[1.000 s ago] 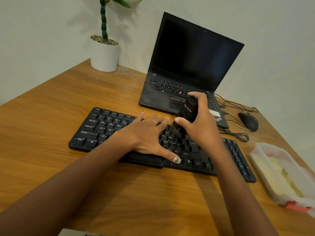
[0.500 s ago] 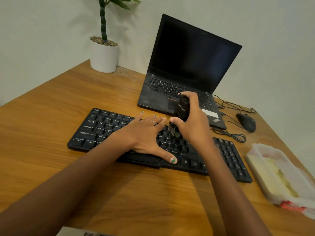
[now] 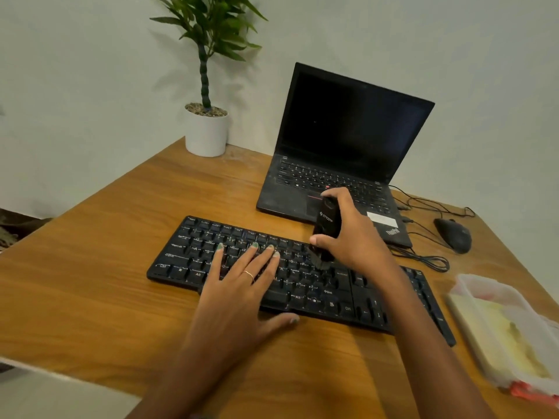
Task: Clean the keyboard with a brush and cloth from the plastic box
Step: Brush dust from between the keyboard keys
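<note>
The black keyboard [image 3: 272, 273] lies across the wooden desk [image 3: 90, 282], just in front of the open laptop [image 3: 341, 152]. Since half a second ago the left hand [image 3: 239, 294] has slid back toward the near edge: its straight, spread fingers now lie flat on the middle keys with the thumb on the desk just below the front edge. The right hand [image 3: 354, 237] still grips the black brush [image 3: 325, 234] upright, bristles down on the keys right of centre, about where it was. The view has tilted up, showing more of the potted plant [image 3: 207, 86] by the pale wall. At the right edge sits the translucent plastic box [image 3: 505, 331] with a yellow cloth [image 3: 514, 337] inside; a mouse [image 3: 453, 234] and cable [image 3: 423, 258] lie beside the laptop.
</note>
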